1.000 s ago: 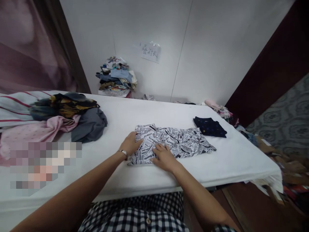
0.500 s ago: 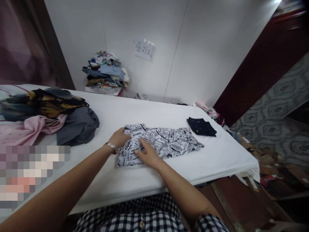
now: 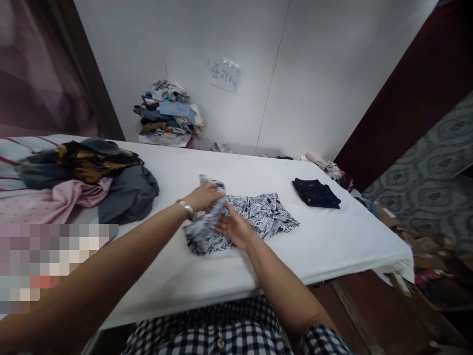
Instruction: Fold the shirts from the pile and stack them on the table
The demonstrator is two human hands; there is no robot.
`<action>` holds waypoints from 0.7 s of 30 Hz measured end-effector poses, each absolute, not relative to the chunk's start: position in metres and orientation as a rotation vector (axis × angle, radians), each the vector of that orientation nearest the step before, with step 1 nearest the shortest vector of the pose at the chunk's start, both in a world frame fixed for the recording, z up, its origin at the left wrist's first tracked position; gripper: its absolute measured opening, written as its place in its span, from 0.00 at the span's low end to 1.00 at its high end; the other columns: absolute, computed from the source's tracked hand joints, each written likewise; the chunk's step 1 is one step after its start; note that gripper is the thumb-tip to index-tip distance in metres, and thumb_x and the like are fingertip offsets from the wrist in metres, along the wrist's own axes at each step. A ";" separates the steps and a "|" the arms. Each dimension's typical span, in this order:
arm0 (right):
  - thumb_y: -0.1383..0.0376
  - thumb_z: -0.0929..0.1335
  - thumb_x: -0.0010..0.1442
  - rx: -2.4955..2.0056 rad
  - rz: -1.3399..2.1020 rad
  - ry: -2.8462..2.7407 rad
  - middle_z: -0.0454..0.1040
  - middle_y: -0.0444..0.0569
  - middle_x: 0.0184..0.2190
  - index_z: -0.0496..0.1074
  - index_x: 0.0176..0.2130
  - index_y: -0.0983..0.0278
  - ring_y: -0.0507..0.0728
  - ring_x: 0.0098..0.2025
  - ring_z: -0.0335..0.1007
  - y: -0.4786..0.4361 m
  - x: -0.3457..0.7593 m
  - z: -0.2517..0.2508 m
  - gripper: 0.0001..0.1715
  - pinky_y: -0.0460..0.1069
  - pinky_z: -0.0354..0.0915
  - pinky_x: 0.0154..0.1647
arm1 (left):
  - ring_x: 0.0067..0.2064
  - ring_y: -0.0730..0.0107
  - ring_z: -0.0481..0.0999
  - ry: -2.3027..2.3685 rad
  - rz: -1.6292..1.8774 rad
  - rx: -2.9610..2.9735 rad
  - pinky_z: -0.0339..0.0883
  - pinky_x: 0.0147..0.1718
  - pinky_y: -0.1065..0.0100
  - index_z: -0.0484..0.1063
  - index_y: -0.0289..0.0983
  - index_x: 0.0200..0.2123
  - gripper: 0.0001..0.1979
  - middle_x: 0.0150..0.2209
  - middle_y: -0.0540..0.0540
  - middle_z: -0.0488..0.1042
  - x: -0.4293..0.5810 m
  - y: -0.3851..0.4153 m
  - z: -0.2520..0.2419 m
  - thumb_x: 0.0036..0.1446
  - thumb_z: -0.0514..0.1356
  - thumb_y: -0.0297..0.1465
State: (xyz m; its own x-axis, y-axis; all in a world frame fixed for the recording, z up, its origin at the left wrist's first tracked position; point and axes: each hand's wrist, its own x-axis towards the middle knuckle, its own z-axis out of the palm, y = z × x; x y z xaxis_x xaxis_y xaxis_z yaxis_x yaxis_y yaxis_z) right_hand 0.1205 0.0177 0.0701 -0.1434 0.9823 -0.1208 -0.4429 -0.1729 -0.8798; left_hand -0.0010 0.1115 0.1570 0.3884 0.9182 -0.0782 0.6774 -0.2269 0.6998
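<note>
A black-and-white shirt [image 3: 258,214] with a newsprint pattern lies partly folded on the white-covered table. My left hand [image 3: 207,197] is closed on its left end and lifts a blurred flap of the cloth off the table. Close beside it, my right hand [image 3: 238,228] rests against the shirt at the raised flap, thumb up and fingers stretched out and apart. A folded dark navy garment [image 3: 317,193] with small coloured spots lies to the right of the shirt.
Loose clothes, including a grey cloth [image 3: 129,195] and a pink dotted cloth [image 3: 70,199], heap on the table's left. A tall clothes stack [image 3: 170,113] stands by the wall, below a handwritten sign [image 3: 224,75]. Boxes [image 3: 424,244] lie beyond the table's right end.
My left hand has raised the shirt's left end and moved it up and rightward. My right hand has turned from lying flat on the cloth to palm sideways by the flap.
</note>
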 end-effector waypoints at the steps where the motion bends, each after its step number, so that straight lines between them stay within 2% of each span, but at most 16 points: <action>1: 0.42 0.59 0.61 -0.901 1.564 -0.795 0.74 0.54 0.51 0.59 0.61 0.60 0.59 0.51 0.72 0.013 0.135 0.069 0.38 0.59 0.63 0.56 | 0.35 0.63 0.78 1.255 0.438 1.937 0.73 0.35 0.62 0.65 0.36 0.56 0.27 0.41 0.40 0.78 0.015 0.108 0.157 0.57 0.55 0.43; 3: 0.41 0.56 0.62 -0.970 1.522 -0.698 0.76 0.56 0.48 0.66 0.56 0.65 0.61 0.51 0.72 0.003 0.162 0.064 0.38 0.60 0.64 0.53 | 0.35 0.65 0.78 1.065 0.428 1.847 0.73 0.34 0.64 0.60 0.36 0.60 0.30 0.48 0.38 0.75 0.039 0.101 0.152 0.59 0.53 0.45; 7: 0.42 0.58 0.61 -1.102 1.533 -0.609 0.77 0.58 0.43 0.71 0.49 0.70 0.63 0.49 0.73 -0.010 0.196 0.050 0.38 0.61 0.66 0.50 | 0.47 0.59 0.75 1.151 0.620 2.019 0.70 0.46 0.59 0.60 0.35 0.60 0.30 0.57 0.36 0.67 0.040 0.092 0.117 0.58 0.54 0.44; 10: 0.51 0.65 0.58 -1.091 1.476 -0.574 0.78 0.55 0.42 0.69 0.51 0.66 0.63 0.46 0.75 -0.009 0.201 0.046 0.28 0.61 0.68 0.49 | 0.57 0.55 0.68 1.288 0.677 2.186 0.63 0.56 0.55 0.61 0.33 0.59 0.29 0.60 0.36 0.64 0.019 0.086 0.085 0.59 0.51 0.44; 11: 0.55 0.67 0.56 -1.080 1.449 -0.576 0.79 0.53 0.43 0.68 0.53 0.65 0.62 0.45 0.75 -0.007 0.201 0.047 0.28 0.61 0.68 0.49 | 0.59 0.54 0.66 1.305 0.686 2.212 0.61 0.58 0.54 0.61 0.32 0.59 0.29 0.61 0.36 0.63 0.012 0.083 0.077 0.59 0.50 0.44; 13: 0.64 0.69 0.51 -1.076 1.407 -0.585 0.78 0.50 0.45 0.61 0.59 0.61 0.60 0.44 0.76 -0.002 0.202 0.050 0.36 0.60 0.69 0.49 | 0.63 0.54 0.60 1.309 0.733 2.279 0.55 0.61 0.53 0.61 0.32 0.58 0.29 0.62 0.35 0.61 0.001 0.074 0.065 0.60 0.50 0.43; 16: 0.69 0.69 0.47 -1.138 1.368 -0.579 0.75 0.50 0.51 0.49 0.65 0.60 0.59 0.43 0.76 0.007 0.207 0.054 0.50 0.59 0.69 0.49 | 0.64 0.55 0.59 1.140 0.833 2.490 0.54 0.62 0.52 0.62 0.35 0.58 0.26 0.62 0.37 0.62 -0.008 0.052 0.060 0.60 0.51 0.43; 18: 0.70 0.69 0.46 -1.206 1.342 -0.565 0.72 0.52 0.54 0.45 0.67 0.61 0.59 0.43 0.76 0.011 0.210 0.054 0.54 0.59 0.70 0.47 | 0.62 0.54 0.61 0.942 0.804 2.670 0.56 0.60 0.51 0.63 0.38 0.58 0.27 0.60 0.38 0.65 -0.011 0.035 0.060 0.58 0.56 0.43; 21: 0.68 0.69 0.47 -1.242 1.332 -0.545 0.71 0.53 0.55 0.45 0.67 0.60 0.60 0.44 0.76 0.011 0.212 0.050 0.53 0.59 0.71 0.46 | 0.61 0.50 0.62 0.740 0.649 2.857 0.55 0.59 0.48 0.63 0.40 0.59 0.32 0.60 0.37 0.65 -0.011 0.016 0.059 0.52 0.62 0.42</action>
State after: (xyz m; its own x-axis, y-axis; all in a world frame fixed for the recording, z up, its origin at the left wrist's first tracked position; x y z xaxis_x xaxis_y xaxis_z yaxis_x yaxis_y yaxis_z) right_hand 0.2124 0.0107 0.0501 0.2410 0.9108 -0.3352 -0.4145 -0.2157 -0.8841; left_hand -0.0107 0.0156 0.0585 0.7885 0.4871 0.3756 0.4357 -0.8733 0.2178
